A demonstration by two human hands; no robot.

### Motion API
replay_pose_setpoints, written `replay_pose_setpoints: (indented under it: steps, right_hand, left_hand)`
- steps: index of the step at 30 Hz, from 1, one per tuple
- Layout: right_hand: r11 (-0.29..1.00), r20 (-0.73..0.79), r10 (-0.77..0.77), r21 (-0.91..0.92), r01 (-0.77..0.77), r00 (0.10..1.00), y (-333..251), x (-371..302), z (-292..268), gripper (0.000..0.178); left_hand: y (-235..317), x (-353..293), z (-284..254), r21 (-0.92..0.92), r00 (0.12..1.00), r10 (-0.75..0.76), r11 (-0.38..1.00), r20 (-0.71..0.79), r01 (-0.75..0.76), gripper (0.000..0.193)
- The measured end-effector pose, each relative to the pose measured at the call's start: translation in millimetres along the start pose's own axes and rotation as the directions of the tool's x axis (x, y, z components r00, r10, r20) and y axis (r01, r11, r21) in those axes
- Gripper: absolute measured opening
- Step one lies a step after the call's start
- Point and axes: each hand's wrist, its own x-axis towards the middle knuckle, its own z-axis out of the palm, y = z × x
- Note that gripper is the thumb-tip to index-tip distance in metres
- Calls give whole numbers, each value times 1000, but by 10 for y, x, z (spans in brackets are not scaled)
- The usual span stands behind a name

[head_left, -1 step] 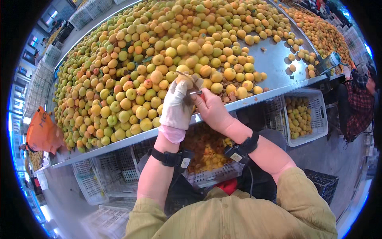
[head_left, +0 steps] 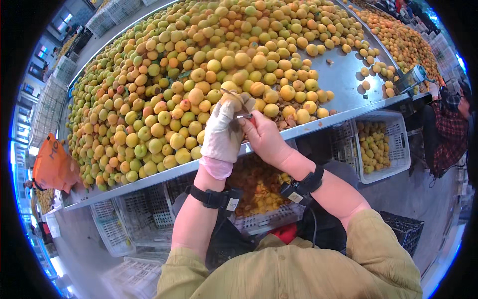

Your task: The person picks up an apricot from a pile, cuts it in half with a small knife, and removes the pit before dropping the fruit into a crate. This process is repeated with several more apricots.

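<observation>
Bulk apparently left: whole fruit (head_left: 164, 117) heaped on metal table (head_left: 331, 79) — broken-looking pieces (head_left: 264, 197) already collected in crate (head_left: 271, 224) below. Small red object (head_left: 253, 120) pinched by right hand (head_left: 266, 138); gloved left hand (head_left: 224, 127) curled, grip can't be told.

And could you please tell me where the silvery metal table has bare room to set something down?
Bare metal shows on the right of the table, between the heap of round yellow-orange fruits, scattered loose round fruits and the silvery near rim. The left and middle are crowded, with fruits piled beyond and left of the white-gloved left hand.
</observation>
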Motion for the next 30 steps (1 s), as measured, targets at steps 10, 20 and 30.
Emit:
replay_pose_setpoints:
  steps: [10, 20, 30]
  right_hand:
    - [984, 335, 117, 89, -155, 935, -240, 163, -410, 30]
    - [994, 268, 105, -51, -94, 958, -321, 69, -513, 30]
    - [983, 280, 107, -176, -58, 954, -411, 69, -834, 32]
  left_hand:
    - [65, 59, -118, 79, 996, 86, 993, 15, -87, 35]
    - [-4, 94, -171, 124, 993, 119, 985, -18, -116, 34]
    - [147, 45, 11, 425, 989, 145, 894, 24, -141, 44]
